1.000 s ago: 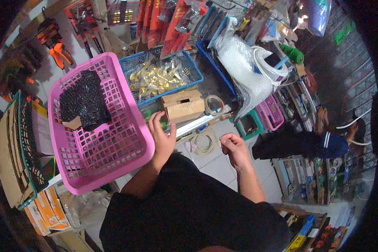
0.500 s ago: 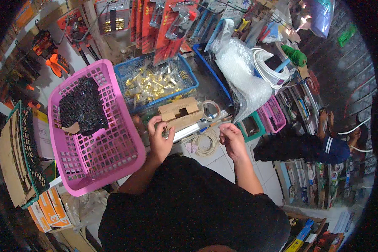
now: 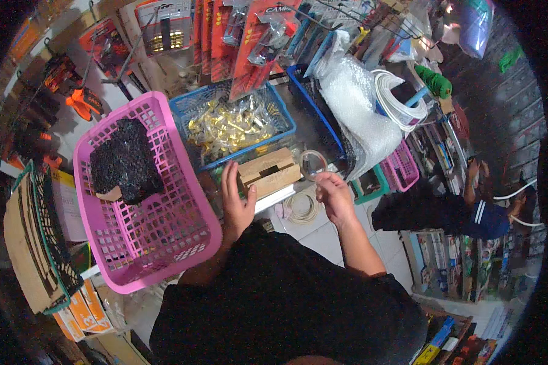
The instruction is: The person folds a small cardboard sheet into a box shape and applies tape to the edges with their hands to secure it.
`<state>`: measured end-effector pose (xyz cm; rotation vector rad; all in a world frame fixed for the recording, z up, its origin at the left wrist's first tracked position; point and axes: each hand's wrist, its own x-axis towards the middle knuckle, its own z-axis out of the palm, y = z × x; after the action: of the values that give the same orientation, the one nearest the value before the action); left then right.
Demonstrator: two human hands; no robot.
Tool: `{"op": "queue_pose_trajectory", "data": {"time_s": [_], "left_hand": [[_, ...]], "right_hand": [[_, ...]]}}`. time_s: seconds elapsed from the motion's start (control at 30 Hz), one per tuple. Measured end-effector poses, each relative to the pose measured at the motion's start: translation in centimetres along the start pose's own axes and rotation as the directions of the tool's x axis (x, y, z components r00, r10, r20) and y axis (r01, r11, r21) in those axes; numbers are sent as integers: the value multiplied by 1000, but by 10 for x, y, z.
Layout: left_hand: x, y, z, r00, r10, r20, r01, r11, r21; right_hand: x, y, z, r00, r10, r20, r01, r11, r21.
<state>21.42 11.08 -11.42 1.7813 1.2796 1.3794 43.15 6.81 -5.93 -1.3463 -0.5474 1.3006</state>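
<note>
A small brown cardboard box [image 3: 280, 179] with a dark slot in its top lies on the work surface in front of me. My left hand [image 3: 237, 198] is at the box's left end, fingers stretched out and thumb apart, seemingly touching it. To the box's right stands a roll of clear tape [image 3: 304, 164]. My right hand [image 3: 337, 198] is just below the roll, its fingers curled and pinched together. Whether they touch the roll or hold a strip of tape, I cannot make out.
A pink basket [image 3: 210, 243] with a black plastic bundle stands left. Behind the box is a blue basket [image 3: 289, 115] of bagged brass-coloured parts. Bubble wrap [image 3: 359, 121] hangs over another blue basket. A coil of cable [image 3: 301, 207] lies below. At right, another person [image 3: 450, 216] handles white cable.
My left hand's fingers have straightened against the box's end. My right hand has come close to the tape roll. The whole view has shifted slightly.
</note>
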Motion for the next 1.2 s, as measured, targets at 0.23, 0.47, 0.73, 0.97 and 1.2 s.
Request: {"op": "queue_pose_trajectory", "data": {"time_s": [0.23,0.47,0.73,0.97,1.2], "left_hand": [[-19,-19,-3,988,-80,132,96,988,-119],[-22,-25,-7,992,-21,122,36,992,-119],[-25,-24,-14,984,-87,155,117,974,-194],[-21,-13,-13,992,-12,124,35,983,-183],[-12,-9,-8,999,15,45,-12,997,-72]], "right_hand": [[-4,15,16,995,-13,-99,25,993,117],[-5,32,20,989,-73,-132,83,994,74],[-15,35,21,975,-51,-217,72,994,88],[-15,35,20,977,-76,-200,96,991,95],[2,17,11,984,-113,-137,127,987,97]]}}
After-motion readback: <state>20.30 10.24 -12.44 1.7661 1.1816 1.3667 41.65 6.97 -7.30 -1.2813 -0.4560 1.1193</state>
